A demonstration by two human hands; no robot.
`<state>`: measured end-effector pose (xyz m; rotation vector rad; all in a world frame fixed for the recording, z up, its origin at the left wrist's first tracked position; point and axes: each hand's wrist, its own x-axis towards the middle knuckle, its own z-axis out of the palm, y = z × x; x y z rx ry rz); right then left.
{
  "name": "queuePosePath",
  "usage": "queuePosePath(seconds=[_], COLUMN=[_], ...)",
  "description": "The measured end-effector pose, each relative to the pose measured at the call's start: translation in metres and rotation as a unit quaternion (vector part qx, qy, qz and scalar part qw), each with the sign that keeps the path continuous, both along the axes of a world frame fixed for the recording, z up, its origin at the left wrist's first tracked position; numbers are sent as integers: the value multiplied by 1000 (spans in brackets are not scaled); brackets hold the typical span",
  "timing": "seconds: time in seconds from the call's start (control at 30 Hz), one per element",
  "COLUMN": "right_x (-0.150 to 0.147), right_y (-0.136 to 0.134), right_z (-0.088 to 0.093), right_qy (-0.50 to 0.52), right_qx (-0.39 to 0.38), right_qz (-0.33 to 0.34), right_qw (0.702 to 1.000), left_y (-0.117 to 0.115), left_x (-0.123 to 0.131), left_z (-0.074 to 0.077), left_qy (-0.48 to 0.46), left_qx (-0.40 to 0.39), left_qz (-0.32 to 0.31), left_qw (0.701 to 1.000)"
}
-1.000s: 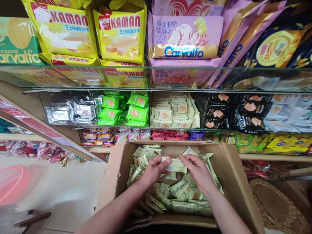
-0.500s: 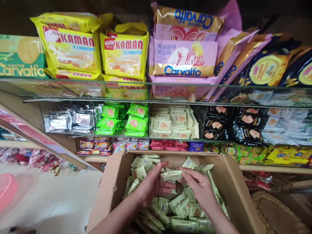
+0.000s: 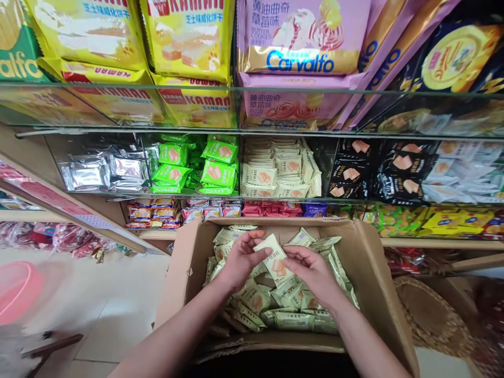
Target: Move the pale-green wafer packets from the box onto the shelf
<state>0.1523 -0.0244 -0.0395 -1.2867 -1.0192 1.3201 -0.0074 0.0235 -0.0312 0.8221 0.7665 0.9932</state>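
Left hand (image 3: 242,263) and right hand (image 3: 315,273) held one cream packet (image 3: 276,262) between them, over the open carton (image 3: 181,265), tilted, printed face toward the viewer. Left grip: pinching the left side, thumb laid across the print. Right grip: pinching the right edge, thumb toward its near corner. Loose packets (image 3: 294,319) of similar look lay below.

Judgement: a light pinch near the edges suited the wrapper best; hard thumb pressure mid-face risked crushing what was inside. Turning seemed best done with the fingers, wrists quiet.

Edges: carton walls stood left and right of the hands; far rim sat near the glass shelf (image 3: 220,198). Open room lay mainly above the carton, less sideways between its walls.
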Motion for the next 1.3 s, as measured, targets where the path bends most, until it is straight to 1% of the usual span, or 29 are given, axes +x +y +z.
queuePosePath(seconds=[0.13,0.2,0.27,0.33,0.37,0.43,0.47,0.5,0.53,0.6,0.63,0.67,0.73,0.77,0.83,0.87,0.93,1.07,1.3], right_x=[-3,-5,-5,0,4,14,20,25,29,33,33,32,27,24,20,19,19,21,12], right_y=[-2,-3,-5,-4,-2,8,16,27,41,74,91,108,136,147,159,162,165,169,188], right_z=[-5,-6,-1,12,23,51,67,83,99,124,133,140,148,150,151,151,151,154,160], right_qy=[-97,-116,-126,-154,-177,-238,-279,-326,-383,-501,-553,-600,-682,-712,-746,-754,-758,-762,-746], right_qx=[28,33,32,36,38,54,74,103,139,217,232,231,188,161,118,105,87,60,78], right_qz=[32,52,74,94,91,57,27,-8,-39,-79,-84,-87,-67,-52,-15,-1,16,45,93], right_qw=[994,991,989,983,979,968,957,940,912,834,796,761,703,682,655,649,646,643,654], left_y=[-1,-1,-2,-2,-2,-2,-3,-3,-3,-4,-4,-5,-6,-6,-6,-6,-6,-5,-8], left_x=[-2,-3,-4,-4,-5,-5,-6,-6,-6,-6,-5,-5,-5,-5,-4,-4,-4,-3,0], left_z=[0,1,3,5,6,7,8,8,8,6,5,3,-2,-5,-10,-12,-15,-16,-16], left_qy=[56,78,76,75,80,91,96,99,100,104,109,114,123,124,121,119,120,132,152], left_qx=[4,21,32,20,8,-14,-19,-20,-17,-8,-5,-3,0,0,4,5,5,-1,-7], left_qz=[-26,-34,-26,-16,-11,-6,-9,-16,-21,-32,-35,-38,-44,-49,-58,-61,-63,-69,-95], left_qw=[998,996,996,997,997,996,995,995,995,994,993,993,991,991,991,991,991,989,984])
